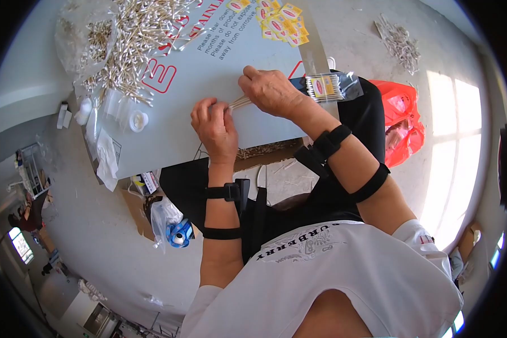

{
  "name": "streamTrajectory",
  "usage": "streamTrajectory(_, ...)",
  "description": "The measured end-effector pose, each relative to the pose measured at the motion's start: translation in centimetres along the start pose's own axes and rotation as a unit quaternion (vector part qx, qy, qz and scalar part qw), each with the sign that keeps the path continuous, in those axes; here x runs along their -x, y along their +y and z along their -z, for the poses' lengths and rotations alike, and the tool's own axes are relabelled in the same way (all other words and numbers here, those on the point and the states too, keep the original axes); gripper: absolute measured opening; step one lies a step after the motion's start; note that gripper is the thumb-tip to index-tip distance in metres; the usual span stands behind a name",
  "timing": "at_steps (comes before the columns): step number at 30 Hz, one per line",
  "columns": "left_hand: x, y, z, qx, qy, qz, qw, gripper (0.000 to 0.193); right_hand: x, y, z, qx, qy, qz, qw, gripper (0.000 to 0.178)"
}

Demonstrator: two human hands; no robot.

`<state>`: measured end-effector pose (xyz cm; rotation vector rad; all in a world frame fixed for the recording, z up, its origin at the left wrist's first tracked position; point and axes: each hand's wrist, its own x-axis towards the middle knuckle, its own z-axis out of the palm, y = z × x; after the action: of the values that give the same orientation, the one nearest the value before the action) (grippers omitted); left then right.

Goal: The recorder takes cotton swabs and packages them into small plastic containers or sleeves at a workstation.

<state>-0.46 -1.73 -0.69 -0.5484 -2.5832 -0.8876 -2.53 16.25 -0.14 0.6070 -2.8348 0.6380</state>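
Between my two hands, low over the grey tabletop [180, 135], is a small bundle of cotton swabs [240, 102] with its sticks side by side. My left hand [215, 127] is closed on the white-tipped left end of the bundle. Curled around the other end is my right hand [269, 91], which hides that end. To the right of my right hand, a clear packet of cotton swabs [324, 87] with a yellow and red label lies at the table edge. A large loose heap of cotton swabs [130, 48] spreads over the far left of the table.
Yellow label cards [281, 23] are piled at the far right of the table. A small white round container [138, 120] and a crumpled white bag [107, 155] sit at the left edge. Below the table are an open box [267, 152], a red plastic bag [400, 124] and scattered sticks [398, 44].
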Motion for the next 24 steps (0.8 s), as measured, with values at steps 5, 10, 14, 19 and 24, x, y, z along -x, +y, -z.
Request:
streamTrajectory(5,-0.5,0.2,-0.1,-0.01,-0.03,-0.015,0.999,0.016,0.4,-0.1,-0.3,0.009,0.006,-0.013,1.0,0.01)
streamTrajectory(10,-0.4,0.0,-0.1,-0.026,-0.051,-0.003,0.998,0.022,0.2,-0.4,0.0,-0.022,-0.02,-0.063,0.998,0.01)
streamTrajectory(14,-0.2,0.3,-0.2,-0.027,-0.03,-0.006,0.999,0.047,1.0,-0.6,-0.1,-0.164,0.152,-0.105,0.969,0.021)
streamTrajectory(19,-0.1,2.0,-0.5,-0.141,-0.219,-0.019,0.965,0.073,2.5,-2.5,-1.2,-0.323,0.237,-0.206,0.893,0.024)
streamTrajectory(24,-1.5,0.9,-0.8,-0.089,-0.194,-0.012,0.977,0.072,2.6,-1.2,-0.8,-0.37,0.236,-0.244,0.865,0.021)
